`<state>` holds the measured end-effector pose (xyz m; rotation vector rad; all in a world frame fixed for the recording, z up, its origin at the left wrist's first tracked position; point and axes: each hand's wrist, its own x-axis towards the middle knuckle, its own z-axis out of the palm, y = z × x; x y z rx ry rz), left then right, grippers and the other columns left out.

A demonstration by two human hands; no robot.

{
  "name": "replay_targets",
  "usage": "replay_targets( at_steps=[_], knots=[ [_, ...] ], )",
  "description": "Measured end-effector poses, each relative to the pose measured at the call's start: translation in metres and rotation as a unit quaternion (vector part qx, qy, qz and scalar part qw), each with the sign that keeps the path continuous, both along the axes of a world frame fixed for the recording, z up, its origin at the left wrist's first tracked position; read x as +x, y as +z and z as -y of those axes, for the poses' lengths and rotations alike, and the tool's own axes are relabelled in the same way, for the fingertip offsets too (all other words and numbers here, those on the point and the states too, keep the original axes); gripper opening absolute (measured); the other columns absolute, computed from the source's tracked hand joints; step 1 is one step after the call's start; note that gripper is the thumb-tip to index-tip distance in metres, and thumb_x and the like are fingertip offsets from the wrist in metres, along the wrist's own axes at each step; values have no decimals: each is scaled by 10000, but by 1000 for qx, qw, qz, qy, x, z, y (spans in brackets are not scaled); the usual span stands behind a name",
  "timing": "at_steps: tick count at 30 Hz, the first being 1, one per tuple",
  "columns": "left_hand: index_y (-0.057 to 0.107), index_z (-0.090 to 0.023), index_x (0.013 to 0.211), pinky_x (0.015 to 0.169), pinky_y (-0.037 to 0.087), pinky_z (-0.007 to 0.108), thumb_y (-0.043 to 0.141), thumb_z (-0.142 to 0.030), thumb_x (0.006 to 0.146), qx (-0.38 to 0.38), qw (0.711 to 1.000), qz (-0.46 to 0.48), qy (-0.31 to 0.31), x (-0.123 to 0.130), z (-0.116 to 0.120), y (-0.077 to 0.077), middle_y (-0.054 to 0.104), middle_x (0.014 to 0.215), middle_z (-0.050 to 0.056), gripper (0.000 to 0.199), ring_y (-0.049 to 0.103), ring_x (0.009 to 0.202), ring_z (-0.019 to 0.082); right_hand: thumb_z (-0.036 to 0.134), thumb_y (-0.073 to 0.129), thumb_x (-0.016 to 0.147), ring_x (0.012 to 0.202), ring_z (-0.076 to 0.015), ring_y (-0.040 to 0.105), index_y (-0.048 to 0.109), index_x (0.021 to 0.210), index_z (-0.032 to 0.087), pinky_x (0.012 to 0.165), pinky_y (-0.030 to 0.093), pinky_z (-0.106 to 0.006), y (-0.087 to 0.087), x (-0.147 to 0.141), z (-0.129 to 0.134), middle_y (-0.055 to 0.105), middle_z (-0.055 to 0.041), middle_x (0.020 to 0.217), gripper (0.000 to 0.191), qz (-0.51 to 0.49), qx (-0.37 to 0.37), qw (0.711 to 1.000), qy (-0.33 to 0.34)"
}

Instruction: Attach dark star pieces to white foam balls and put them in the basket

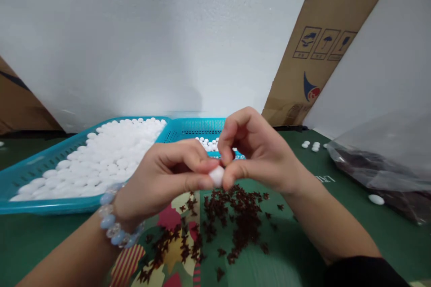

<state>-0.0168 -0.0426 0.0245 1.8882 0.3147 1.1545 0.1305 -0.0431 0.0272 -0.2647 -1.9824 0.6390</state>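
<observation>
Between my two hands is a small white ball (217, 176), above a scatter of dark brown star-shaped pieces (244, 217). My left hand (175, 170), with a blue and clear bead bracelet (112, 219) at its wrist, pinches the ball between thumb and finger. From the other side my right hand (259, 157) touches the ball with its thumb, its fingers curled over. Any small piece between the right fingertips is too hidden to make out.
A turquoise basket (50, 206) full of white balls stands at the left. Behind my hands is a second turquoise basket (191, 125) with fewer balls. At the right lie a clear plastic bag (380, 166) of dark pieces and a loose white ball (376, 199).
</observation>
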Motion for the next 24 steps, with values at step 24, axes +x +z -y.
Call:
replay_targets(
  at_steps=[24],
  knots=[
    [585,-207,693,564,470,77,550,-105,596,-74,987,143,30,7,-2,1,617,660,-81,144,560,594,40,125,525,643,626,-59,522,500,677,189,571,435,-150,0,-6,-1,575,24,656,76,-41,288,927,-238]
  ],
)
